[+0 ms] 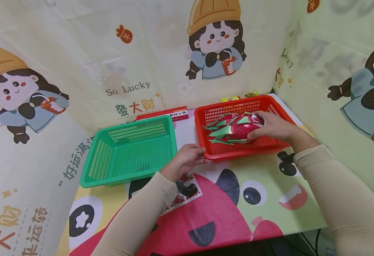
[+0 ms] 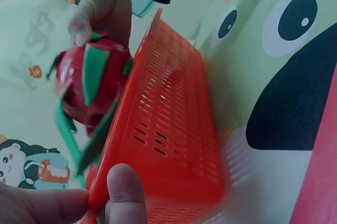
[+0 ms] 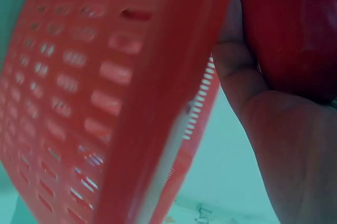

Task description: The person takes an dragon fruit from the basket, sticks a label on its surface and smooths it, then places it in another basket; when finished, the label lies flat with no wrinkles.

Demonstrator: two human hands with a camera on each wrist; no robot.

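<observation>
My right hand (image 1: pixel 274 126) grips a pink dragon fruit (image 1: pixel 242 131) with green leafy tips, over the red basket (image 1: pixel 238 155). Behind it, a second dragon fruit (image 1: pixel 228 116) shows partly. In the left wrist view the held dragon fruit (image 2: pixel 87 89) appears above the basket's rim, slightly blurred. My left hand (image 1: pixel 187 159) pinches the near left corner of the basket's rim between thumb and fingers. From the right wrist, the dragon fruit (image 3: pixel 300 29) rests against the palm and thumb beside the basket wall (image 3: pixel 79 76); the other fingers are hidden there.
A green perforated basket (image 1: pixel 135 156) stands on the left. Behind the baskets lie a red and white box (image 1: pixel 179 114) and a yellow packet (image 1: pixel 230 99). A sheet of printed stickers (image 1: pixel 194 201) lies under my left forearm. Printed cloth walls rise behind and at the sides.
</observation>
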